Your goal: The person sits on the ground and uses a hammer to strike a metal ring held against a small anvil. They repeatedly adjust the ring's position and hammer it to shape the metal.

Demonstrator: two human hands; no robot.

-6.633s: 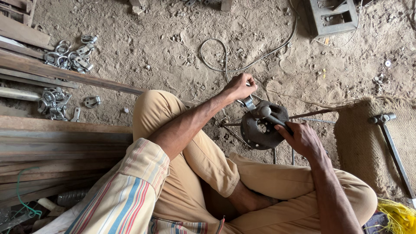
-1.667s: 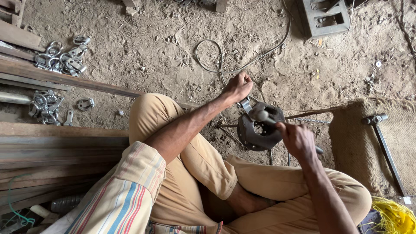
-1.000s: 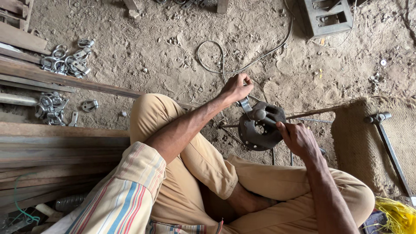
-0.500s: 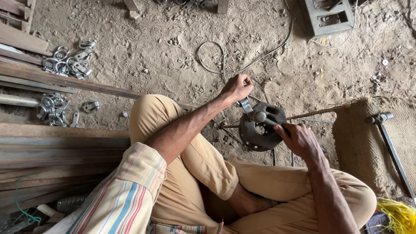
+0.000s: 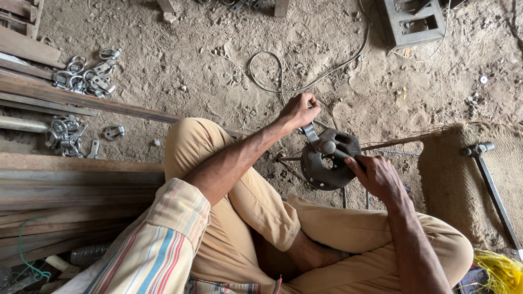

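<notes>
Loose metal rings (image 5: 81, 79) sit far left on the sandy ground, a hammer (image 5: 493, 190) lies on burlap at right, and a wire (image 5: 305, 71) loops beyond. The round iron plate (image 5: 328, 165) stands in the sand between the knees. Left hand (image 5: 298, 110) is closed around a metal handle (image 5: 310, 132); right hand (image 5: 378, 175) is clamped on the plate's near edge.
</notes>
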